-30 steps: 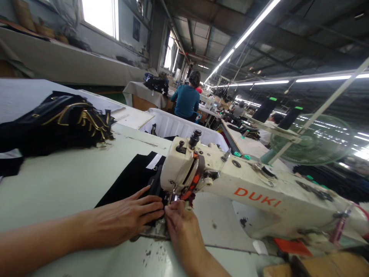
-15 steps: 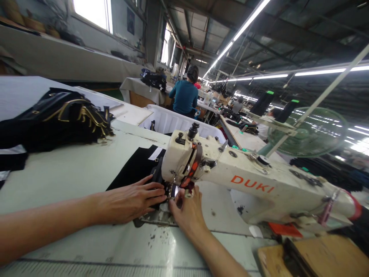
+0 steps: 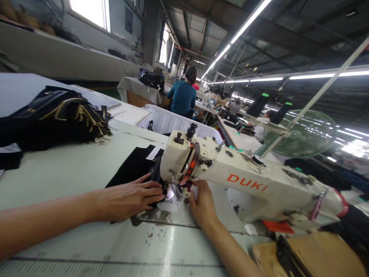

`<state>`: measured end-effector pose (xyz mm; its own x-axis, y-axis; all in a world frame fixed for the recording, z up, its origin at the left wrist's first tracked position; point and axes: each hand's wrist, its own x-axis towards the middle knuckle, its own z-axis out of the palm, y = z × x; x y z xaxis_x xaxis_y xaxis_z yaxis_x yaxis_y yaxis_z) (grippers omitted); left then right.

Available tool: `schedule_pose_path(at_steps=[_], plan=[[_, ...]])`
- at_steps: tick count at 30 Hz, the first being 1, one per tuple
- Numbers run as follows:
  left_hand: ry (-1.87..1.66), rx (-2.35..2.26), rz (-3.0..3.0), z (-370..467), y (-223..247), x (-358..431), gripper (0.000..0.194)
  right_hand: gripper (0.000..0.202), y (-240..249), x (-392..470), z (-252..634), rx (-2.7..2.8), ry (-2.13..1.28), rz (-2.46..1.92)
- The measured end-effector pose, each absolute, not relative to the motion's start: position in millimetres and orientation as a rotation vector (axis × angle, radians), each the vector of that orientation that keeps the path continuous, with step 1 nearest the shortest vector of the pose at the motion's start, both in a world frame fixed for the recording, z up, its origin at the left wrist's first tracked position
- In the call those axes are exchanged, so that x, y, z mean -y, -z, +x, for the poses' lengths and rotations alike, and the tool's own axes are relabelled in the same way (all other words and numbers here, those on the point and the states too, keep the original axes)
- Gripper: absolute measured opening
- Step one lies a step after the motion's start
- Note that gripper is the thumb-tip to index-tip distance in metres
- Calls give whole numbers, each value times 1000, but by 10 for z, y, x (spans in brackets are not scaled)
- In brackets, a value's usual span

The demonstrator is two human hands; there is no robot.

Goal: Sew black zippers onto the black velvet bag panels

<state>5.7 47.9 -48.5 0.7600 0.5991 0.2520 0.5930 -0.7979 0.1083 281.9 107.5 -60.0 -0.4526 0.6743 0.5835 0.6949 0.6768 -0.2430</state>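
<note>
A black fabric piece (image 3: 127, 169) with a white label (image 3: 152, 153) lies under the head of the white sewing machine (image 3: 245, 179). My left hand (image 3: 129, 198) rests flat on the fabric's near edge, fingers spread toward the needle area. To the right of the presser foot, my right hand (image 3: 203, 200) is beside the machine head, its fingers bent near a small dark red part (image 3: 188, 187). Whether those fingertips hold anything is hidden. Bare metal plate shows between the two hands.
A pile of black pieces with gold zippers (image 3: 66, 117) lies at left. Behind the machine is a white bin (image 3: 178, 120); beyond it sits a person in a teal top (image 3: 182, 96). A green fan (image 3: 301, 132) and cardboard (image 3: 325, 256) are at right.
My right hand has moved right, away from the needle area and the fabric. My left hand stays on the fabric in nearly the same place. The view has shifted slightly.
</note>
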Motion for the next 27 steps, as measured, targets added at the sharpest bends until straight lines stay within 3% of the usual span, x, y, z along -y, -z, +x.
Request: schedule_pose_path(at_steps=[7,19,27], plan=[[-498,-1015,2936,58,532,-481,48,26,689,-763,2646,2483,170,-615],[-562,-928,2947,1,667,-617,74,34,745,-754,2580,2484,122,-763],[-640,-991,3033,-67,853,-644,73,30,714,-784,2606,2463,-6,-786]])
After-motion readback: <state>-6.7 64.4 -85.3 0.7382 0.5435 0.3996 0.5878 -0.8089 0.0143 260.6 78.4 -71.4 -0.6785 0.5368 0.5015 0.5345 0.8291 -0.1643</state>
